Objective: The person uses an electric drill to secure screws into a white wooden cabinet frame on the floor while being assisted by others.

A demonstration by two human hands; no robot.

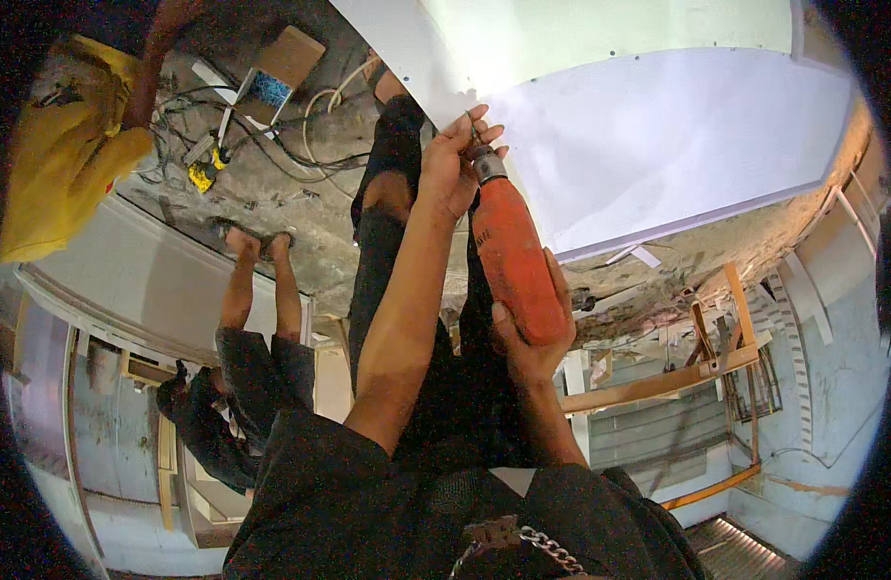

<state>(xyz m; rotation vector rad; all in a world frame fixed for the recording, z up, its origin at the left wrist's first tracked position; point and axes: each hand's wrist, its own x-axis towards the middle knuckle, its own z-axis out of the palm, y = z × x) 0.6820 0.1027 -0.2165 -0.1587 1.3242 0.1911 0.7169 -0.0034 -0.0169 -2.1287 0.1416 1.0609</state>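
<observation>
My right hand (540, 356) is closed around the rear of an orange-red power drill (516, 253), whose handle is hidden underneath. The drill points away from me, its metal chuck (489, 167) close to the left edge of a large white panel (658, 145). At the chuck's front, my left hand (447, 172) has its fingers curled about the thin drill bit (474, 135). Those fingertips lie over the panel edge. Whether the bit touches the panel cannot be made out.
A person in a yellow shirt (69, 155) is at the upper left; another in dark clothes (238, 406) stands at left. On the floor lie cables (301, 159), a yellow-and-black power tool (207, 172) and an open cardboard box (286, 63) with blue contents. Wooden framing (658, 382) stands right.
</observation>
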